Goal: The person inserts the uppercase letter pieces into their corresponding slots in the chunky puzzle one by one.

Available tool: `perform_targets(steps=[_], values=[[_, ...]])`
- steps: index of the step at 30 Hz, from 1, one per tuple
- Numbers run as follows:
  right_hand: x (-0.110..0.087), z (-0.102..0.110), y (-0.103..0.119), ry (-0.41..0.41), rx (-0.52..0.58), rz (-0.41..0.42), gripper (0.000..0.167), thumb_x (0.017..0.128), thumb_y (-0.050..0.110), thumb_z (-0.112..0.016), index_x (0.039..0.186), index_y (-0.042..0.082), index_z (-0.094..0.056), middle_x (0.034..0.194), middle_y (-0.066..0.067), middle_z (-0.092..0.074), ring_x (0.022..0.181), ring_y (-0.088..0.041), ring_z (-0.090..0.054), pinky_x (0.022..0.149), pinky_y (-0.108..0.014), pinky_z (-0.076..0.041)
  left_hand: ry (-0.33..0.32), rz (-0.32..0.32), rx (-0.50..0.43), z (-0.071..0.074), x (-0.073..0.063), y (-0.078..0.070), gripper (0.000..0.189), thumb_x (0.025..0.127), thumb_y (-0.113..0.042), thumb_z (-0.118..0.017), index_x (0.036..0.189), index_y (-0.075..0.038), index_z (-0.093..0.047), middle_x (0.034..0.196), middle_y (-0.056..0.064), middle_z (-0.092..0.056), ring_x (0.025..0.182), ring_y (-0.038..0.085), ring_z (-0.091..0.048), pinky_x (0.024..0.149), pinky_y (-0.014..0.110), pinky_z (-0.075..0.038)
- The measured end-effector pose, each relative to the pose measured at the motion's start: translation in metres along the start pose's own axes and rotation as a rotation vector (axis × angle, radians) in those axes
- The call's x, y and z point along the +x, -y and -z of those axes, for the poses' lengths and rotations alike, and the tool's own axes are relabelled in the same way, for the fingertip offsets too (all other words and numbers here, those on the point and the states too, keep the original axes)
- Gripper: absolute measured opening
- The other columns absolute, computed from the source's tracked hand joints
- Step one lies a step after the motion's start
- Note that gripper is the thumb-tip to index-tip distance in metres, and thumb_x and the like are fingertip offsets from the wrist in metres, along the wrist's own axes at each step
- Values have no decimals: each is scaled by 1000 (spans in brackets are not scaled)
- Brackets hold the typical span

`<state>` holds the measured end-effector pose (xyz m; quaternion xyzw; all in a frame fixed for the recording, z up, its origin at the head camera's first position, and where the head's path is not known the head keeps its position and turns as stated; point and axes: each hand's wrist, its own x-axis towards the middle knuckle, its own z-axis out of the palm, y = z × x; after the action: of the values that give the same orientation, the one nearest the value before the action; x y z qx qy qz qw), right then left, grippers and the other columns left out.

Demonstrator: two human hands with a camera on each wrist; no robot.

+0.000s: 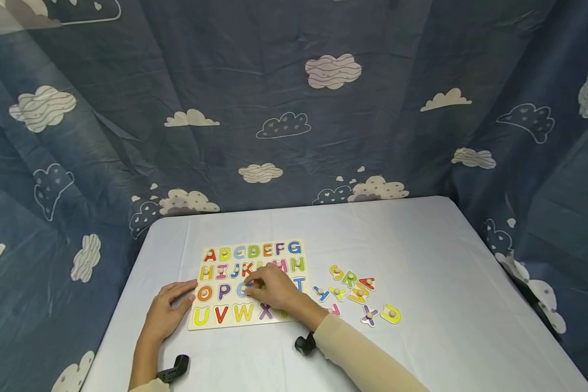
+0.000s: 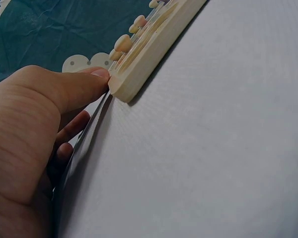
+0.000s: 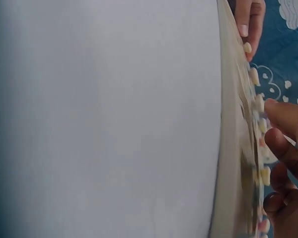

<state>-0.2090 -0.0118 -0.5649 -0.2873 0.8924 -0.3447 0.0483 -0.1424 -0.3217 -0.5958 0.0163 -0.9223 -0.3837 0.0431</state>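
A wooden alphabet board (image 1: pixel 199 299) lies on the white table, its letters in rows, many with small knobs. My right hand (image 1: pixel 274 287) is over its third row, pinching the knob of a light-blue letter piece (image 1: pixel 242 291) at the Q place. In the right wrist view the thumb of the right hand (image 3: pixel 288 121) is right at a pale knob (image 3: pixel 259 103). My left hand (image 1: pixel 164 313) rests at the board's left edge, fingers extended. In the left wrist view the thumb of that hand (image 2: pixel 84 88) touches the board's corner (image 2: pixel 123 90).
Right of the board lie several loose knobbed letters, among them a green R (image 1: pixel 349 279), a red A (image 1: pixel 367 283), a purple X (image 1: pixel 369 315) and a yellow U (image 1: pixel 391 313). A dark curtain with clouds (image 1: pixel 274 147) hangs behind the white table (image 1: pixel 451 261).
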Motion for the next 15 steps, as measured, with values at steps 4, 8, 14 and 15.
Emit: perform_targets(steps=[4, 8, 14, 15], values=[[-7, 12, -4, -31, -2, 26, 19, 92, 30, -79, 108, 20, -81, 74, 15, -59, 74, -5, -47, 69, -19, -40, -7, -14, -1, 1, 0, -1, 41, 98, -28, -72, 137, -15, -68, 143, 12, -62, 143, 36, -42, 116, 68, -31], [-15, 27, -10, -74, -21, 38, 19, 92, 31, -79, 107, 20, -81, 74, 15, -59, 74, -5, -47, 69, -19, -39, -3, -17, -1, 2, 0, -2, 41, 99, -29, -71, 138, -16, -67, 143, 12, -62, 143, 36, -42, 116, 68, -31], [-31, 50, -26, -149, -10, 24, 20, 90, 31, -81, 106, 18, -82, 77, 17, -62, 77, -9, -49, 68, -21, -39, 0, -8, -1, 1, 0, 0, 42, 99, -29, -71, 138, -16, -67, 144, 12, -61, 144, 36, -41, 117, 69, -30], [-35, 55, -29, -159, -7, 19, 20, 90, 30, -81, 106, 18, -82, 77, 17, -62, 77, -10, -49, 67, -22, -39, 0, -7, -1, 1, 0, 0, 42, 99, -29, -71, 138, -16, -67, 144, 12, -61, 144, 36, -41, 117, 68, -30]])
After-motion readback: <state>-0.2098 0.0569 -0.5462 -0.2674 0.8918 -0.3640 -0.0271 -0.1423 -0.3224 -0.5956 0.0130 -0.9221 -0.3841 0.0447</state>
